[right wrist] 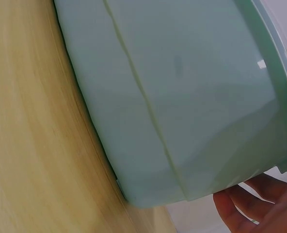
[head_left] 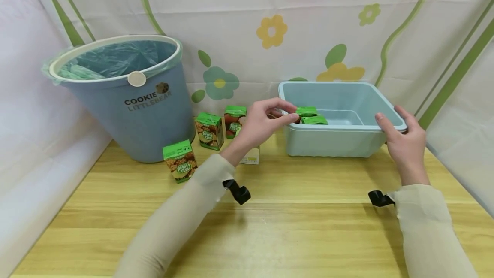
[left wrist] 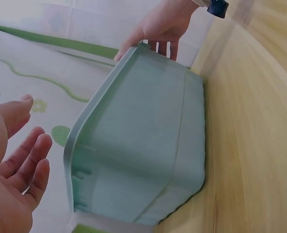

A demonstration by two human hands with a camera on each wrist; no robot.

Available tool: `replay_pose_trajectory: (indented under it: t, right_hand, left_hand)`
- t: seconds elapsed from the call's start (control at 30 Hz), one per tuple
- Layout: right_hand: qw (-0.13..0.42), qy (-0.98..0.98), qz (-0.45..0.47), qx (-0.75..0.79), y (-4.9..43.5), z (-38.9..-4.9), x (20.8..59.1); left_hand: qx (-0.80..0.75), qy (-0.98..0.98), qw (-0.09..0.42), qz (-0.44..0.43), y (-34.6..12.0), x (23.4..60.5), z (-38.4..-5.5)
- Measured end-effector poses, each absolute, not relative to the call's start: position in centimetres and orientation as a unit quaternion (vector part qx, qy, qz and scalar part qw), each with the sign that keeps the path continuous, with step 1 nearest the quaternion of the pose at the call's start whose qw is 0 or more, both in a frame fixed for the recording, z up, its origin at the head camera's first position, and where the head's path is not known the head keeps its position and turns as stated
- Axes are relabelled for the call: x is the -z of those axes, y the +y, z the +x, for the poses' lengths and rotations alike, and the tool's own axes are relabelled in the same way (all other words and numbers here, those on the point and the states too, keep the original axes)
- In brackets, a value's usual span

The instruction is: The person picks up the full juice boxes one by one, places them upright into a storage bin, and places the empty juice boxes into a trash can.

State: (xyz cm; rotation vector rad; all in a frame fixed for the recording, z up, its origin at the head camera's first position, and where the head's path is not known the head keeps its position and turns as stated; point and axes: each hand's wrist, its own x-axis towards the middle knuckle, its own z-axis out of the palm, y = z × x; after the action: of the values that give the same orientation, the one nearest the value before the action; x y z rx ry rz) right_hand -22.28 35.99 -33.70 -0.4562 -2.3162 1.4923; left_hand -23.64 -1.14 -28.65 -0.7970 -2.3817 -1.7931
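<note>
A pale blue-green plastic bin [head_left: 328, 143] stands on the table, with two small green-topped cartons [head_left: 314, 119] visible inside its left end. My left hand [head_left: 262, 121] reaches over the bin's left rim, thumb and forefinger close to these cartons. From the left wrist view, that hand [left wrist: 12, 170] has parted, loosely bent fingers and nothing in its grasp. My right hand [head_left: 405, 145] grips the right end of the bin, thumb over the rim and fingers outside. In the right wrist view, fingers [right wrist: 245, 201] lie under the rim against the bin's wall [right wrist: 182, 97].
Several similar cartons stand left of the bin: one at the front [head_left: 179, 161], one behind it [head_left: 209, 131], another farther back [head_left: 234, 119]. My left wrist partly hides one more [head_left: 251, 157]. A blue lined trash bucket [head_left: 154, 119] stands at back left. Printed curtain hangs behind.
</note>
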Motion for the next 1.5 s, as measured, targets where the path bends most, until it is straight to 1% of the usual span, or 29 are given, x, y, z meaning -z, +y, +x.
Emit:
replay_pose_trajectory:
  t: [0.2, 0.57, 1.0, 1.2, 1.5]
  right_hand:
    - [0.178, -0.816, -0.158, -0.527, 36.0, -22.4, 33.6]
    - [0.183, -0.816, -0.159, -0.525, 36.0, -22.4, 33.8]
    - [0.176, -0.817, -0.163, -0.525, 35.9, -22.3, 33.6]
    - [0.172, -0.816, -0.159, -0.528, 35.9, -22.3, 33.5]
    - [0.186, -0.816, -0.153, -0.526, 35.7, -22.2, 33.6]
  left_hand:
    - [0.588, -0.768, 0.065, -0.245, -4.1, 29.6, -23.0]
    - [0.571, -0.793, 0.091, -0.19, -8.2, 31.8, -21.8]
    - [0.572, -0.801, 0.075, -0.157, -10.1, 34.2, -21.3]
    - [0.576, -0.799, 0.068, -0.157, -10.4, 35.0, -21.4]
    - [0.576, -0.8, 0.059, -0.159, -10.7, 35.9, -21.7]
